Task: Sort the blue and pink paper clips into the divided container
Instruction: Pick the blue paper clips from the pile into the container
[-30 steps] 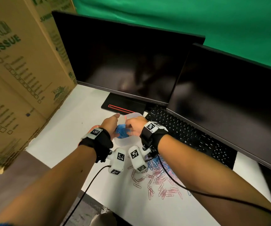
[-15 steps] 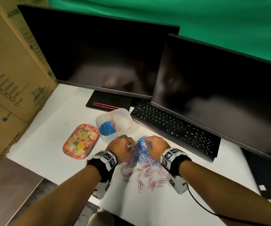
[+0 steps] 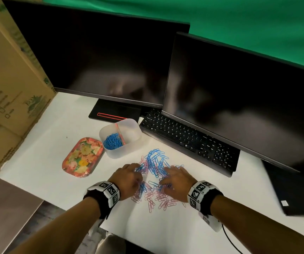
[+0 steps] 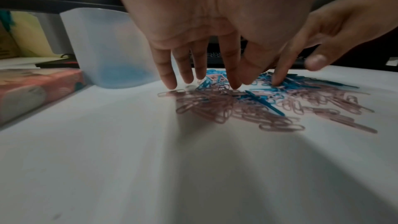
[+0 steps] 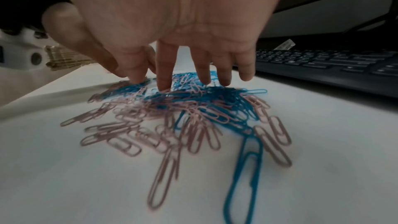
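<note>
A mixed pile of blue and pink paper clips [image 3: 155,173] lies on the white table in front of me. My left hand [image 3: 129,177] [image 4: 200,77] is on the pile's left side, fingers straight and pointing down, tips touching the clips. My right hand [image 3: 175,180] [image 5: 185,81] works the right side the same way, spread fingertips pressing on clips. Neither hand visibly holds a clip. The translucent divided container [image 3: 120,137] [image 4: 107,47] stands just beyond the pile to the left; its left compartment holds blue clips [image 3: 111,142], the right one looks empty.
A floral tin [image 3: 82,157] lies left of the container. A black keyboard [image 3: 189,140] and two dark monitors [image 3: 100,57] stand behind. Cardboard boxes [image 3: 6,85] wall off the left. The table's front edge [image 3: 111,230] runs under my forearms.
Both hands came back from the container, where they were one second ago, down to the pile. They now spread slightly apart over the clips with fingers extended.
</note>
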Demonstrator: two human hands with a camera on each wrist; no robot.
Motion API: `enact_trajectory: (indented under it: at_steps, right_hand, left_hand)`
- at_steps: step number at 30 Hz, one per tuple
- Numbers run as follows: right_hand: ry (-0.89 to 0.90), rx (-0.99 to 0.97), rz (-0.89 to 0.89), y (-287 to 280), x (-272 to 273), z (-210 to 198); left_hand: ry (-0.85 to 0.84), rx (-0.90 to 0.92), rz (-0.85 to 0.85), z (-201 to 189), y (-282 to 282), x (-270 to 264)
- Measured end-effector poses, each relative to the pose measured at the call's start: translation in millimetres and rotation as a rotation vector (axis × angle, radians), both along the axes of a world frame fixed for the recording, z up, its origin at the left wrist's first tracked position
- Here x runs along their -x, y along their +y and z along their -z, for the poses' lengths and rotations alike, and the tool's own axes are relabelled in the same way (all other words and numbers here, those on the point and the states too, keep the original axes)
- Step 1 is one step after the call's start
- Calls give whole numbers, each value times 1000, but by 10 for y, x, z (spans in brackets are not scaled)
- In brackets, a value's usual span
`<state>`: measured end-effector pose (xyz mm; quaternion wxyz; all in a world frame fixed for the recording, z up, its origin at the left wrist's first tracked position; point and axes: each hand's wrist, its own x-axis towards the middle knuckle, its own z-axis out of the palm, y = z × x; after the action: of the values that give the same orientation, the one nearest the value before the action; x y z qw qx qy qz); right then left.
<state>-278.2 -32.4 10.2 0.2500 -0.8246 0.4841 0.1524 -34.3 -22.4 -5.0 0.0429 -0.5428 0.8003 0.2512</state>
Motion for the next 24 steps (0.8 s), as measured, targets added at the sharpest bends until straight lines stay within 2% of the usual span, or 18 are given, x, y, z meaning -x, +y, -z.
enact_trajectory:
  at_steps: [3,8,13,19,24]
  right_hand:
    - [-88,76,145,-155,-28,-17]
    - [-33,81,343,-489,-152,-38]
    - [41,21,227,-834,-345,-158]
    - [107,60,44,-1022,-626,22]
    - [14,133,107,-1019,-651,168]
  left_hand:
    - [3,28,-22,-31,-69,85]
    - [-35,-1,-11,-75,-205,252]
    - [-35,-33,-33,-81,-239,278]
    - [-34,-2,-208,-128,-495,315]
    - [-40,14,-309,-69,-778,432]
